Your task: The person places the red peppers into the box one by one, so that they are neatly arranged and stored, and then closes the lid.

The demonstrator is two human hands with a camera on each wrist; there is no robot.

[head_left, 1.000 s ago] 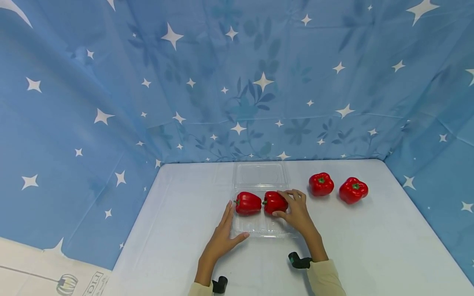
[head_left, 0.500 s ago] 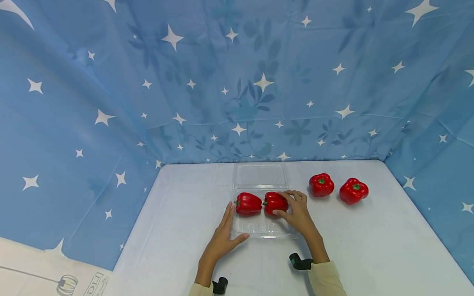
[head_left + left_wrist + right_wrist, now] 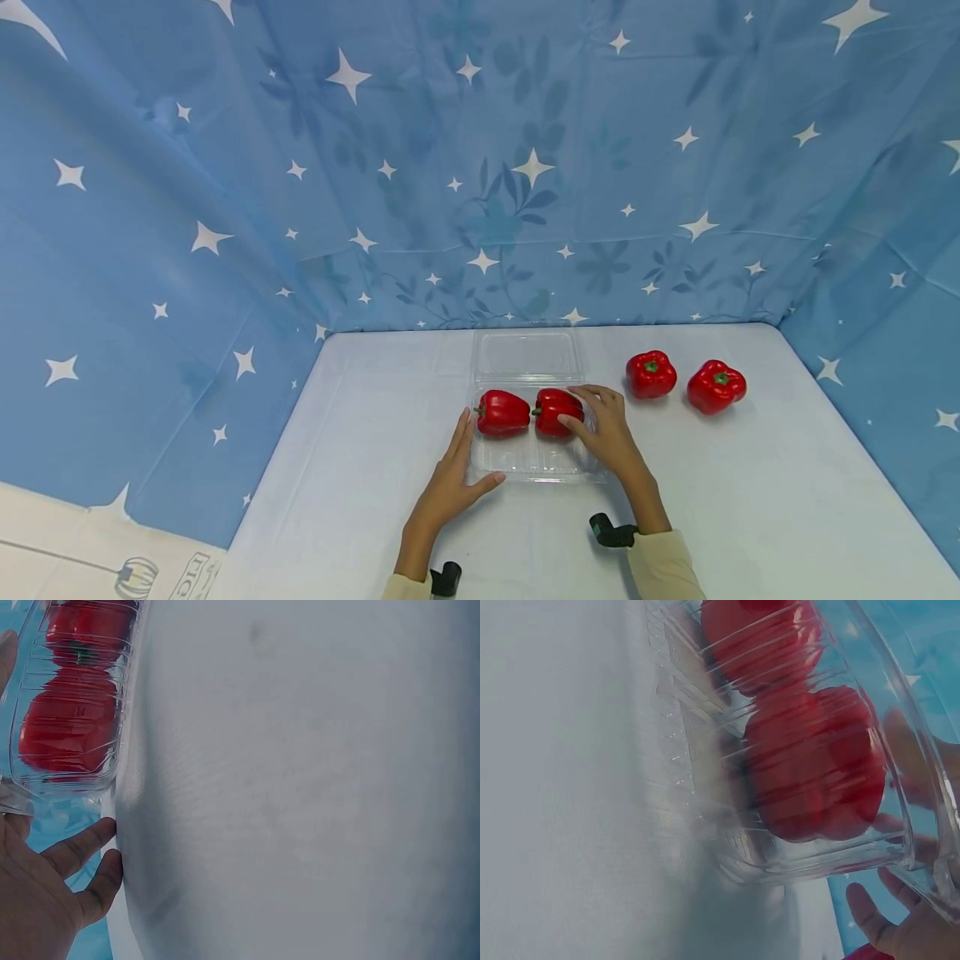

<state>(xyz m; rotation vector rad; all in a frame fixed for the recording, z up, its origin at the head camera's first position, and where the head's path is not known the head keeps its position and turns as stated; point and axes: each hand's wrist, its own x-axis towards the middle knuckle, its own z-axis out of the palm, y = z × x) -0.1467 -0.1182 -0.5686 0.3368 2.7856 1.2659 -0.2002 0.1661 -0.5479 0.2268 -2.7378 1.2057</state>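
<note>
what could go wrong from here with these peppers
The right hand could drag or tip the boxed pepper at its thumb. Swinging right, it might knock the nearest loose pepper, which could roll. The left hand, beside the clear box, might slide the box if it pushes.

Left hand [image 3: 36,896], right boxed pepper [image 3: 94,626] cut by left wrist view's edges.

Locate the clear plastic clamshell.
In the head view, the clamshell lies open on the white table, right of the left hand, left of the loose red bell peppers.
</note>
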